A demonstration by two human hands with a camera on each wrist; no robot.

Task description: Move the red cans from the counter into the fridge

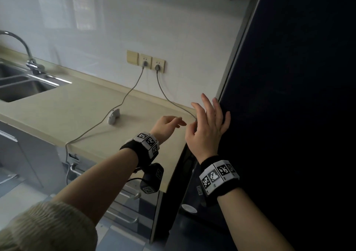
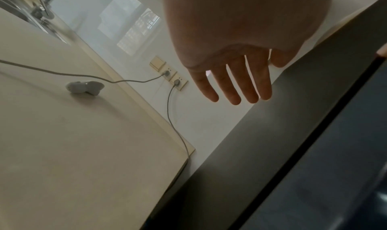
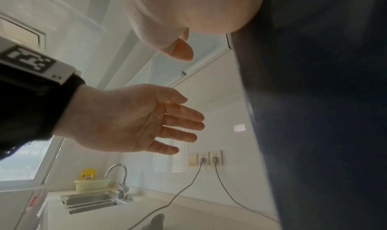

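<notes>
No red can shows in any view. The dark fridge (image 1: 298, 96) fills the right side, its door closed against the end of the beige counter (image 1: 67, 112). My right hand (image 1: 208, 123) is raised with straight, spread fingers, and its fingertips (image 1: 216, 101) lie at the fridge's left edge. It holds nothing. My left hand (image 1: 169, 124) hovers over the counter's right end, fingers relaxed and empty. The left wrist view shows these fingers (image 2: 236, 84) stretched toward the fridge side (image 2: 251, 151). In the right wrist view the left hand (image 3: 136, 121) is open beside the fridge (image 3: 314, 101).
A small grey device (image 1: 114, 117) lies mid-counter. Two grey cables run from the wall sockets (image 1: 152, 64), one over the counter's front edge, one toward the fridge. A steel sink (image 1: 23, 85) with faucet (image 1: 25, 46) sits far left. Drawers (image 1: 123, 208) are below.
</notes>
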